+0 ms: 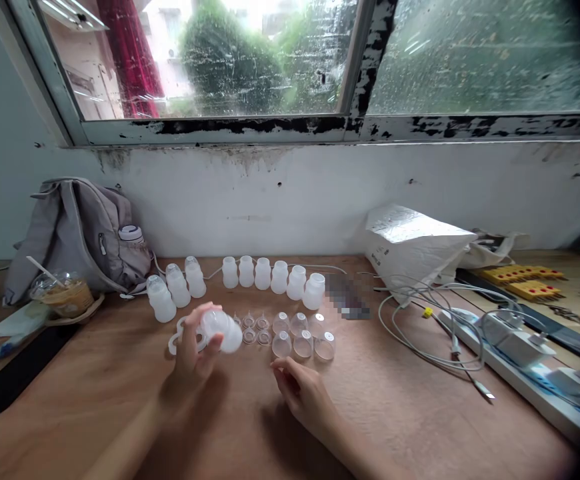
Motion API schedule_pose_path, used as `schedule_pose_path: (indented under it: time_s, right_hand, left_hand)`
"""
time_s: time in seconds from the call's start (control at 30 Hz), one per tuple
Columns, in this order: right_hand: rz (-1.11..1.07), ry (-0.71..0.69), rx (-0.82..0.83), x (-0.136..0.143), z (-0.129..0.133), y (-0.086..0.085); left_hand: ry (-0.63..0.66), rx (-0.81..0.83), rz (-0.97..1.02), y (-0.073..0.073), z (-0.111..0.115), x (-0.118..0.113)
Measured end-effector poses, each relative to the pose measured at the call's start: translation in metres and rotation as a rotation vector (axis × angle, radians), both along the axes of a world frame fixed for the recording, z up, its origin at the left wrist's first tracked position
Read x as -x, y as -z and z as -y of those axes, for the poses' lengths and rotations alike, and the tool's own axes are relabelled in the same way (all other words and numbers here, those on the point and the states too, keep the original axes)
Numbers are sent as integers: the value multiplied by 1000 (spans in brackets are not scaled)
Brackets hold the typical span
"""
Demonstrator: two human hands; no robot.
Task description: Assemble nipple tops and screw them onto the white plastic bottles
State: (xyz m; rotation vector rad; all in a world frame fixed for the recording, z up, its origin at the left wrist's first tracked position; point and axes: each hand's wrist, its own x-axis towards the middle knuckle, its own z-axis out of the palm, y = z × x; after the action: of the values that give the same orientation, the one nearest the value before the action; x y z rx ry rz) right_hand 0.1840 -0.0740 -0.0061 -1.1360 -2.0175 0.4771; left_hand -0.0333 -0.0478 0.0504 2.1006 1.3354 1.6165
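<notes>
- Bottle (pixel 223 331), white and half-transparent, is in my left hand (pixel 193 347); I see it tilted above the table (pixel 370 413), and its blur does not let me tell its details.
- My left hand pinches this bottle between the thumb on the near side and the fingers on the far side.
- My right hand (pixel 303 392) is low over the table, to the right of the left hand and well apart from it. Its fingers are bent towards the thumb; whether the tips meet or hold something small, I cannot tell.
- Just behind the left hand, partly covered by it, lie white loop-shaped parts (pixel 173 344).
- Three capped bottles (pixel 177 287) stand upright beyond the left hand, in a slanting row.
- Six open-necked bottles (pixel 263 275) stand upright in a curved row, farther away than both hands.
- Six clear caps (pixel 303 344) are in two rows just beyond the right fingertips, apart from them.
- Small clear ringed pieces (pixel 264 338) lie between the held bottle and these caps.
- Far to the left of the left hand, I see a grey backpack (pixel 83 233) and a plastic cup (pixel 73 300) with a straw.
- Far to the right of the right hand, there are a silvery bag (pixel 410 247) and a white power strip (pixel 515 377).
</notes>
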Motion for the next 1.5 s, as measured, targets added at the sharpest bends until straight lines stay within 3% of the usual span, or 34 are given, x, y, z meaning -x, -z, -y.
schedule_pose_path:
  time_s: [0.1,0.2,0.37,0.5,0.67,0.97,1.4,1.5]
  right_hand:
    - [-83,13,43,2,2,-4]
    - [-161,40,81,4,3,-9]
    - [-319,47,242,4,4,-18]
    - [-465,-70,320,1,5,-19]
    - [-571,-78,367,-1,5,-20]
    - [-296,-83,380,3,4,-23]
    - [-625,-211,672,-2,1,-23]
    - [-636,-203,668,-1,1,-24]
  left_hand:
    - [158,40,-75,22,20,-6]
    - [234,8,-156,34,24,-10]
    - [269,162,-188,35,16,-13]
    - [311,316,-283,36,15,-18]
    - [294,210,-458,39,20,-23]
    - [304,69,-558,49,22,-18]
    - [335,-8,-479,44,19,-14]
    - [344,-22,-472,44,17,-13]
